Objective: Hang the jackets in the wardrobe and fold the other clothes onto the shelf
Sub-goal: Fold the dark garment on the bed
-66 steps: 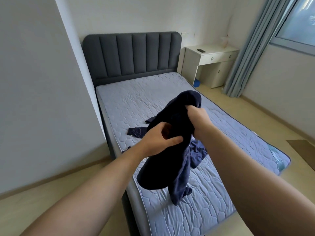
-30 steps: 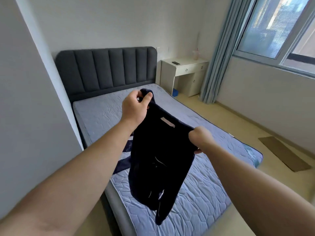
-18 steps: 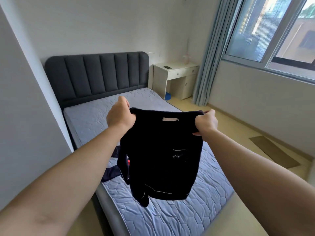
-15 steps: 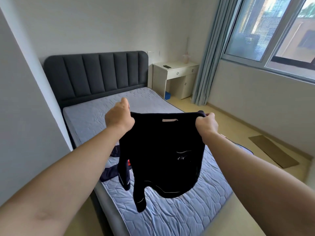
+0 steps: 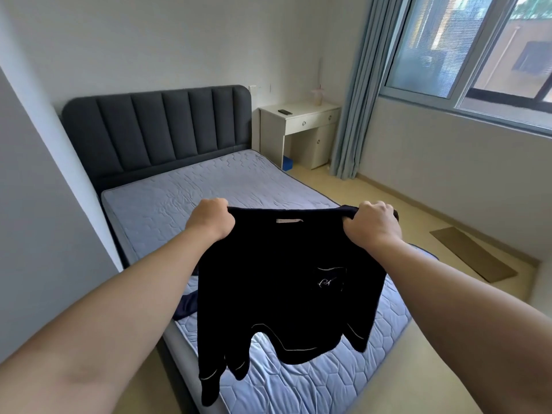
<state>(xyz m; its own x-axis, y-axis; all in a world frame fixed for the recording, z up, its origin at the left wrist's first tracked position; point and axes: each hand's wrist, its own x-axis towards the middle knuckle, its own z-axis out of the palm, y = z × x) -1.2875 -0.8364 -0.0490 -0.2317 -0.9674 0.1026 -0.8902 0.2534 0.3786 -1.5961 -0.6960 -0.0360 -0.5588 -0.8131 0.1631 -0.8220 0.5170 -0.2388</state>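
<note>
Dangling collar-up, hem-down from left hand point(image 5: 210, 221), right hand point(image 5: 372, 224): black top point(image 5: 277, 288)

- Only one view is given, taken from the head of the person.
- The lens is directed forward and down, along the bed point(image 5: 227, 186) toward the headboard point(image 5: 158, 130) at the upper middle.
- The forearms are seen entering from the lower corners; the left hand point(image 5: 210, 219) and the right hand point(image 5: 372, 225) are met near the centre, close to the lens, with the black garment point(image 5: 283, 279) held between them.
- A wide angle is used: the window point(image 5: 466, 55) at the upper right is shown leaning.
</note>
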